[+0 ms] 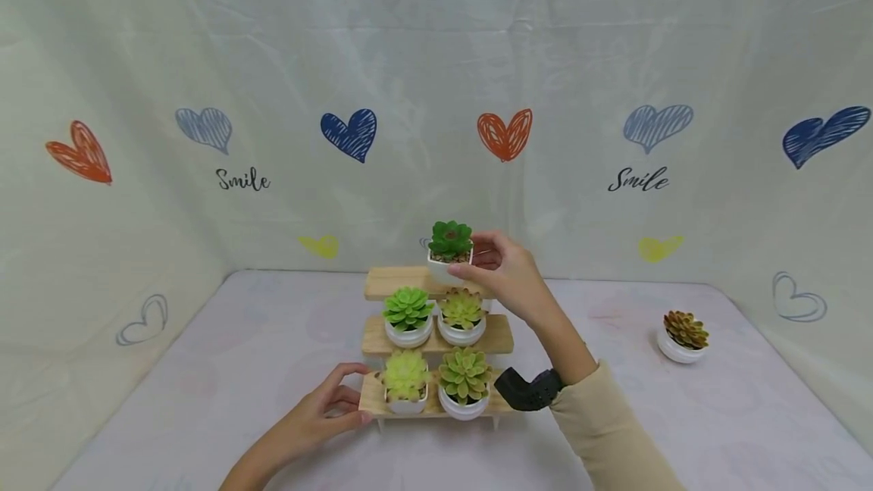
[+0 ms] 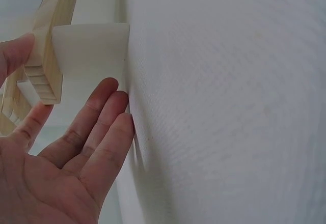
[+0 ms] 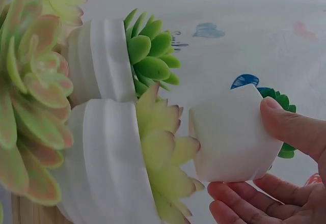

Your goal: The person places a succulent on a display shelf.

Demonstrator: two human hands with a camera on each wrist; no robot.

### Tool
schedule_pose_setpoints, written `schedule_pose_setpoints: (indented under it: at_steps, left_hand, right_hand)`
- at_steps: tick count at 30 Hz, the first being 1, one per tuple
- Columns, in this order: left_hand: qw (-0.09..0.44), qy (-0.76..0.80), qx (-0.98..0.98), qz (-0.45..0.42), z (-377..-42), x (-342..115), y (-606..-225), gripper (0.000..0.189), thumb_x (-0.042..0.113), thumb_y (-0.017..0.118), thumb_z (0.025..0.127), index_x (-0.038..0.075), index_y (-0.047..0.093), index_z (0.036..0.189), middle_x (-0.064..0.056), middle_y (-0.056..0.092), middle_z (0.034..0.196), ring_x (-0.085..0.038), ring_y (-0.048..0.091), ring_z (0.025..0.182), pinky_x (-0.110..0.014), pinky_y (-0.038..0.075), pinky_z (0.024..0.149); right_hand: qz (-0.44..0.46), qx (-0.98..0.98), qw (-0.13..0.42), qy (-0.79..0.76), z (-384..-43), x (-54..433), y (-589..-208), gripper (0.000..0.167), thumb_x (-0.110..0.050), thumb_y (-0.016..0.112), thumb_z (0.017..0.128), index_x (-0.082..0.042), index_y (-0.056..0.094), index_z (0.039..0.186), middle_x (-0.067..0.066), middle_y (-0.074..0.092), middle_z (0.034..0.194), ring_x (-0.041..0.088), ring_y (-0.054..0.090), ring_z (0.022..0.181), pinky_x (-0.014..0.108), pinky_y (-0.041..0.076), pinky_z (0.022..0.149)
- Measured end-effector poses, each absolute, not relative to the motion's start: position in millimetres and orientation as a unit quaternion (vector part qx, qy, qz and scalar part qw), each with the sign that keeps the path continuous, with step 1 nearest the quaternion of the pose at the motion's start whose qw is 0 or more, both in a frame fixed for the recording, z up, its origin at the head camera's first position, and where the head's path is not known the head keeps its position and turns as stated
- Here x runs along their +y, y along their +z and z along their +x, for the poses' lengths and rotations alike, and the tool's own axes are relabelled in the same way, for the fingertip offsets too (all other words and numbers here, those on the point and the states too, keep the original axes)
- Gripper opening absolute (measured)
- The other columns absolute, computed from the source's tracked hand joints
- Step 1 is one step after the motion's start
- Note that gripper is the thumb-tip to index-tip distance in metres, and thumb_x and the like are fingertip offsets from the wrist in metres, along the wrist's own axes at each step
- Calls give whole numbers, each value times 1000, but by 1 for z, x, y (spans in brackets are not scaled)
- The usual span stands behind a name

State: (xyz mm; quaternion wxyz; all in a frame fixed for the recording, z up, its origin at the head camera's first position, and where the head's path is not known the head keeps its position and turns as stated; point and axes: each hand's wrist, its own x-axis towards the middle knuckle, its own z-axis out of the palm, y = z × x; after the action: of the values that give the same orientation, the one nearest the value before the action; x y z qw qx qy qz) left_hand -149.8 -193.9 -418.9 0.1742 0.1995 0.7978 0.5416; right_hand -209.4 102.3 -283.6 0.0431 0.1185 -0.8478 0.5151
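My right hand (image 1: pixel 508 271) grips a square white pot (image 3: pixel 229 135) with a dark green succulent (image 1: pixel 450 239) between thumb and fingers. The pot is at the top step (image 1: pixel 395 283) of a three-step wooden plant stand; I cannot tell whether it touches the wood. With thumb and index finger, my left hand (image 1: pixel 323 411) pinches the left end of the bottom step (image 2: pixel 46 71), its other fingers extended beside a white support (image 2: pixel 91 46). Two potted succulents, bright green (image 1: pixel 408 309) and yellow-green (image 1: pixel 462 309), stand on the middle step. The bottom step bears a pale succulent (image 1: pixel 405 377) and a reddish-edged one (image 1: pixel 465 376).
A brownish succulent in a round white pot (image 1: pixel 682 337) stands apart at the right of the white-covered table (image 1: pixel 286 324). Behind the table hangs a pale curtain (image 1: pixel 430 59) printed with hearts. A black wrist device (image 1: pixel 528 389) sits near the bottom step's right end.
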Motion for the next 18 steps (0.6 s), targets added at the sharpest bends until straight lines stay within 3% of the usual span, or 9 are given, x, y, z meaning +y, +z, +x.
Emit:
schedule_pose_setpoints:
  at_steps: [18]
  left_hand:
    - [171,538,801,199,-150,-192,-417,58,20,64,88,4,31,134,-15,64,105,-6,62,93,-21,48,76]
  right_hand:
    - [129,-877,17,462,-227,66,-284,64,-37,69,83,-5,44,134,12,58,119,25,58,110,38,50,84]
